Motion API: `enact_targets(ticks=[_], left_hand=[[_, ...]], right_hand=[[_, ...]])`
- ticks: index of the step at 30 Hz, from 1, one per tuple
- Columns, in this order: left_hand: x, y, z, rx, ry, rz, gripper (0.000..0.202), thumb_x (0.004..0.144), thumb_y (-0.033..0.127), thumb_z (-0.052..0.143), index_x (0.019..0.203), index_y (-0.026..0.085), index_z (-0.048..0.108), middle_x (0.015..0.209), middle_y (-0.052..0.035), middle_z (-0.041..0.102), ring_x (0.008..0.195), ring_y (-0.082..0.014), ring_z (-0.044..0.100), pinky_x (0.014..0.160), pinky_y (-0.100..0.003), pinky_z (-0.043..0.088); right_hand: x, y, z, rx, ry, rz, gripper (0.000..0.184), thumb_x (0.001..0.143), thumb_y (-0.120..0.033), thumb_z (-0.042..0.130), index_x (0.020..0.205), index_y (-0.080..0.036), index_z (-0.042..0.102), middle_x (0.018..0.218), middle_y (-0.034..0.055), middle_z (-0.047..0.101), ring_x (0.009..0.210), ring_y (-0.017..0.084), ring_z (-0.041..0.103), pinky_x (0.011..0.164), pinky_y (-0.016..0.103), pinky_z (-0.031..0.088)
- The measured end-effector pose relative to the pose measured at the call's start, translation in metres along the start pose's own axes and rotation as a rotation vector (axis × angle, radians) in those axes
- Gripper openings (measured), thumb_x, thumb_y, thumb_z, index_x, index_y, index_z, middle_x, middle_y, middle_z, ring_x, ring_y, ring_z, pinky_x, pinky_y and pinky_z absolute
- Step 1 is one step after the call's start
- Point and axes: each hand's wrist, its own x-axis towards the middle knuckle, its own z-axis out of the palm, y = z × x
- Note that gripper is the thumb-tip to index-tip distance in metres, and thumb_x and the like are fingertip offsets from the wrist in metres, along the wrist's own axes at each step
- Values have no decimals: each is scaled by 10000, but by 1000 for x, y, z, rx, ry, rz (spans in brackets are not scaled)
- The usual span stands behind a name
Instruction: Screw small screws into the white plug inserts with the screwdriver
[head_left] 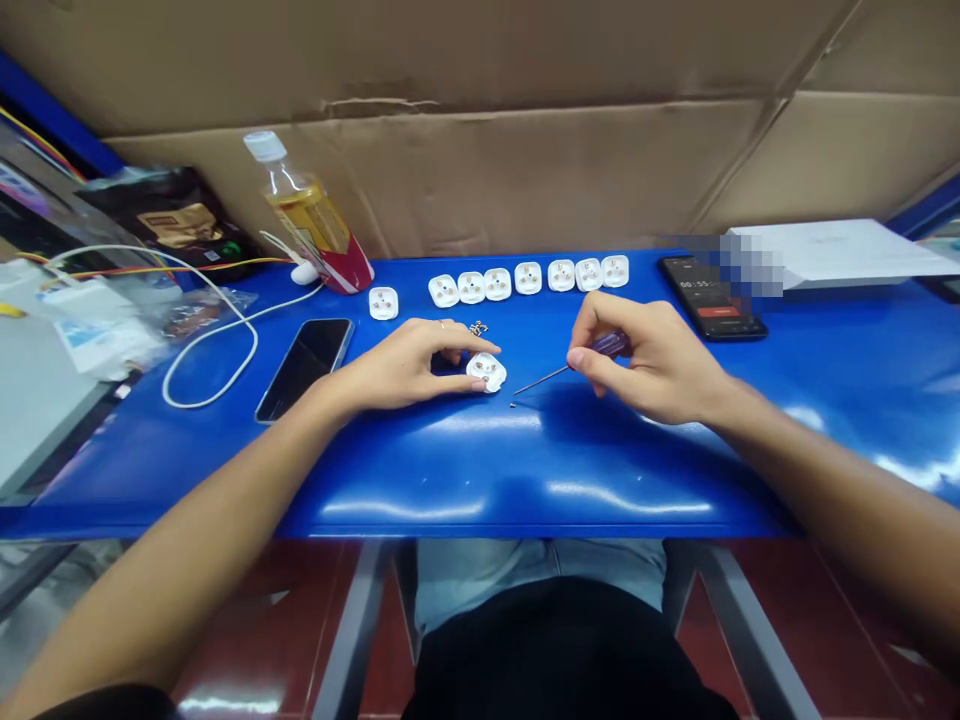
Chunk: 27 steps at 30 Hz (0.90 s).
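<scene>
My left hand (420, 365) grips a small white plug housing (487, 372) by its left side, thumb and forefinger around it, on the blue table. Metal parts show inside the housing. In my right hand (637, 360) is a screwdriver (544, 378) with a dark purple handle, its thin shaft slanting down to the left. The tip is close to a tiny screw (513, 405) on the table, right of the housing; whether they touch I cannot tell. Behind my left fingers lies a small pile of screws (478, 328).
Several similar white plug housings (528, 278) stand in a row at the back, with another (383, 303) further left. A phone (304, 370), a white cable (169, 375) and a drink bottle (315, 220) are at left. Another phone (709, 300) and a white box (832, 255) lie at right.
</scene>
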Motion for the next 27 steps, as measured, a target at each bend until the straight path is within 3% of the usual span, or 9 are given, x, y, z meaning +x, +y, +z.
enact_targets(ticks=[12, 17, 22, 27], left_hand=[[2, 1, 1, -9, 1, 26, 483, 930, 488, 784, 1354, 261, 741, 1226, -89, 709, 950, -187, 652, 837, -305, 539], [3, 2, 3, -24, 117, 61, 531, 873, 470, 846, 1346, 253, 742, 1265, -98, 702, 1009, -207, 652, 892, -335, 550], [4, 6, 7, -80, 253, 164, 377, 851, 411, 878, 1180, 239, 812, 1148, -80, 778, 1099, -238, 700, 1014, -381, 526], [3, 6, 11, -141, 295, 171, 238, 892, 387, 843, 1074, 233, 847, 1048, -85, 814, 1023, -228, 729, 979, -381, 543]], right_hand=[[1, -3, 3, -16, -76, -35, 128, 943, -235, 660, 841, -233, 582, 770, -18, 693, 663, 155, 659, 645, 304, 490], [-1, -2, 3, 41, 28, -43, 133, 967, -276, 684, 873, -244, 596, 705, -30, 678, 624, 164, 648, 620, 320, 492], [-5, -2, 5, 144, 130, -37, 114, 1017, -336, 672, 952, -251, 633, 729, -20, 710, 619, 166, 660, 607, 329, 514], [-6, -1, 8, 176, 183, -52, 129, 1036, -365, 658, 981, -249, 650, 807, -1, 726, 682, 167, 699, 636, 323, 548]])
